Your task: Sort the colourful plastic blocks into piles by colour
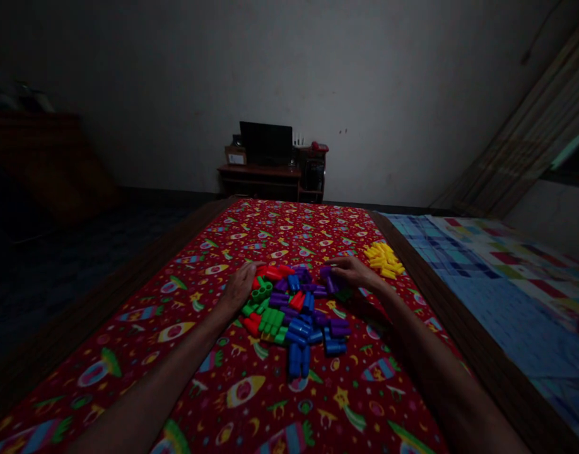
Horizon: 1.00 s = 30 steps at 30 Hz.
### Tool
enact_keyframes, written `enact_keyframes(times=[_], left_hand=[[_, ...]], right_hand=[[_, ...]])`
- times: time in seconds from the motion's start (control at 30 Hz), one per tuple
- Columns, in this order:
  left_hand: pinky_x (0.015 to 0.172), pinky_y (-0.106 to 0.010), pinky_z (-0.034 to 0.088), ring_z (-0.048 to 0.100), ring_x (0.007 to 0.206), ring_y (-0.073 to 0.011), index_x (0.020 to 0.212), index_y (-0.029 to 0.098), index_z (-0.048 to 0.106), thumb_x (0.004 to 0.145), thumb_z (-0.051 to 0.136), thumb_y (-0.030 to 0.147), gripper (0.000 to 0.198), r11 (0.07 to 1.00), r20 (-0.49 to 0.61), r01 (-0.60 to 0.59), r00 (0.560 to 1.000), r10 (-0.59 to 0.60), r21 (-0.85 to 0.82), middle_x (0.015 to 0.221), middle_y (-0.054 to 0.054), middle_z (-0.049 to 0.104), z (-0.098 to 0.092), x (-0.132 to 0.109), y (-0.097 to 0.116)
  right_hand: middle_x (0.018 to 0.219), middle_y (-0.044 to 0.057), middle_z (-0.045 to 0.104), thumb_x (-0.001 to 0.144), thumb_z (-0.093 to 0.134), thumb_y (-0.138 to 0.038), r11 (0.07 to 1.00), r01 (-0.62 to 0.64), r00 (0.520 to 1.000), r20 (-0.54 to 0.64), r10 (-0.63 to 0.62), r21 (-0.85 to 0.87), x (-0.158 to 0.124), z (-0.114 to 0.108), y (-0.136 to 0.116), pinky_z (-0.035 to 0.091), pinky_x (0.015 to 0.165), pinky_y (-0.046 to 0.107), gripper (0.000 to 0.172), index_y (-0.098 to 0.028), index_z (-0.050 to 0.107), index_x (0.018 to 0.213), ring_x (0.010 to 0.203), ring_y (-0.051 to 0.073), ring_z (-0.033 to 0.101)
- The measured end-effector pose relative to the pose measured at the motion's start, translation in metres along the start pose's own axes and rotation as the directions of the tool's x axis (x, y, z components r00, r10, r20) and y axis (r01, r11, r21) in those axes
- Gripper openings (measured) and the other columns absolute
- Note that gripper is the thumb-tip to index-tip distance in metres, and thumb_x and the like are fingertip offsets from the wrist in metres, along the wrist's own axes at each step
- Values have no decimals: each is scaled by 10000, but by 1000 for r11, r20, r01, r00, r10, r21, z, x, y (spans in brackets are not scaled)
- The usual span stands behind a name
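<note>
A heap of plastic building blocks (294, 312) in red, green, blue and purple lies on the red patterned sheet (280, 391). My left hand (239, 287) rests at the heap's left edge, fingers curled against red and green blocks. My right hand (353, 272) reaches in from the right, its fingertips pinched on a purple block (326, 273) at the top of the heap. A separate small pile of yellow blocks (384, 260) sits to the right of my right hand.
The sheet covers a bed with a dark wooden frame (464, 321). A blue checked mattress (507, 290) lies to the right. A low desk with a dark screen (265, 144) stands against the far wall. The room is dim.
</note>
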<state>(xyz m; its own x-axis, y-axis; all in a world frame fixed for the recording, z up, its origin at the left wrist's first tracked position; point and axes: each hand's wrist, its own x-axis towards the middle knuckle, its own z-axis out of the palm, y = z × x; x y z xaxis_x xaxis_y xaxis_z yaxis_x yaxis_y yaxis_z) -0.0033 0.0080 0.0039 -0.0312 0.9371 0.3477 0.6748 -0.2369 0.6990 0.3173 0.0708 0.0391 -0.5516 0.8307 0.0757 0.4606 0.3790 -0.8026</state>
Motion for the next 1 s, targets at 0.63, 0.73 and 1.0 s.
enact_keyframes(times=[0.63, 0.73, 1.0], left_hand=[[1003, -387, 456, 593, 1119, -242, 1096, 145, 651, 901, 221, 482, 580, 1000, 4, -9, 1000, 9, 12, 1175, -105, 670, -1, 0, -2], [999, -383, 460, 596, 1117, -239, 1099, 147, 651, 902, 218, 482, 582, 1000, 3, -21, 1000, 21, 12, 1168, -104, 673, -1, 0, -2], [999, -393, 457, 596, 1113, -242, 1084, 156, 660, 897, 227, 481, 572, 1000, 3, -6, 1000, 6, 8, 1167, -98, 676, -1, 0, -2]], right_hand=[[940, 80, 731, 808, 652, -398, 792, -30, 998, 22, 55, -610, -23, 3, -29, 406, 641, 224, 325, -209, 717, 1064, 848, 205, 660], [952, 72, 734, 805, 652, -335, 798, -8, 1000, 11, 17, -603, -19, 13, -32, 432, 666, 228, 327, -210, 704, 1103, 847, 203, 666], [1135, 142, 677, 857, 512, -215, 876, -150, 851, -511, -122, -459, -9, 3, 9, 456, 912, 374, 426, -156, 598, 1270, 1033, 239, 617]])
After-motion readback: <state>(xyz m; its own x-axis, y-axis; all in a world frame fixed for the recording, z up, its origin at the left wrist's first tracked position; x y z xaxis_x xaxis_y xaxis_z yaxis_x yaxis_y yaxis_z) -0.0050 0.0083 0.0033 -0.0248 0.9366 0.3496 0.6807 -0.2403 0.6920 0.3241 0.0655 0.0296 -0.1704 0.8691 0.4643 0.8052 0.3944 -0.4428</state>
